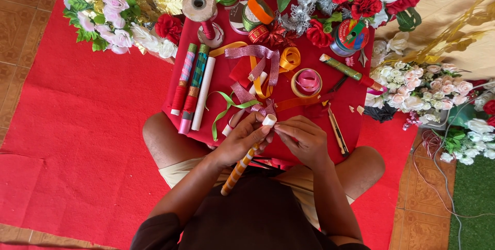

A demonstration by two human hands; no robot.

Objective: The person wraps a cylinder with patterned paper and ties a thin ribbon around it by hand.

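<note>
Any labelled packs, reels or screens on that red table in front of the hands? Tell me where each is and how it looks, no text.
Ribbon reel: table's upper right, among the red flowers; round, its face a label in red, green and yellow.
Large spool: table's upper left; round brown cardboard face, hole in the middle.
Tape roll: centre right; tan ring, pink ribbon inside.
No screens or signs show.

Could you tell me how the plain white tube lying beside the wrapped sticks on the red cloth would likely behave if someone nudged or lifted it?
The white tube looks round and smooth, so it would probably roll sideways when nudged. It appears straight and rigid, likely stiff rather than floppy. Being slim, it is probably light. The wrapped sticks beside it might stop it.
</note>
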